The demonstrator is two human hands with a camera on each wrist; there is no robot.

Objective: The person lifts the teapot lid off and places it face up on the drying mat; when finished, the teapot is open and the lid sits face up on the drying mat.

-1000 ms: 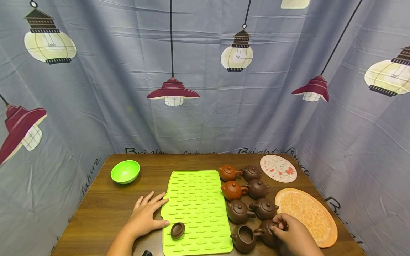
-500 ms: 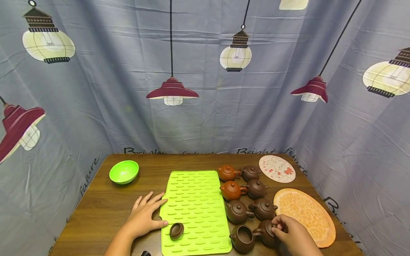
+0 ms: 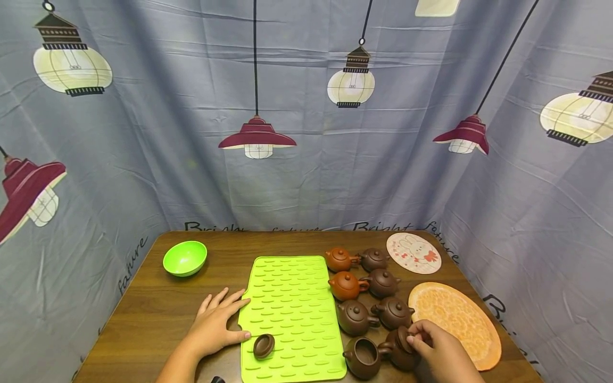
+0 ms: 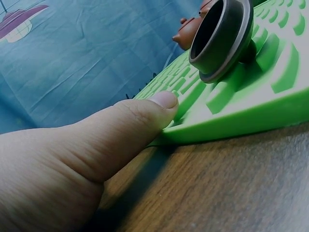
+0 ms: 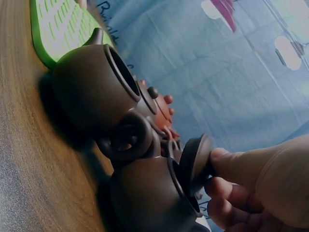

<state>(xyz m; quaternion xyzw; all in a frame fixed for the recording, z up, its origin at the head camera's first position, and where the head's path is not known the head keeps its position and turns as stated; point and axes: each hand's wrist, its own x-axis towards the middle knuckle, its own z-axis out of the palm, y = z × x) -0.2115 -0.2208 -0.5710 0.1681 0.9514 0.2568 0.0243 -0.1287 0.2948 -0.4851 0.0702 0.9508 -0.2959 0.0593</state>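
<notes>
My left hand lies with fingers spread along the left edge of a green ridged mat, the thumb tip on its rim. Close to that thumb, a small dark brown teapot lid rests upside down on the mat. My right hand pinches the knob of another brown lid between thumb and fingers. This lid is tilted up over the mouth of the nearest right-hand brown teapot, one side low at the opening. To its left stands a lidless brown teapot, its mouth showing.
Behind these, several lidded teapots stand in two columns, brown ones and two orange-brown ones. Right of them lie a round bread-patterned mat and a rabbit-print mat. A green bowl stands at the back left.
The lid under my right hand has tipped up from its seat on the teapot. My left hand stays in place on the mat edge.
</notes>
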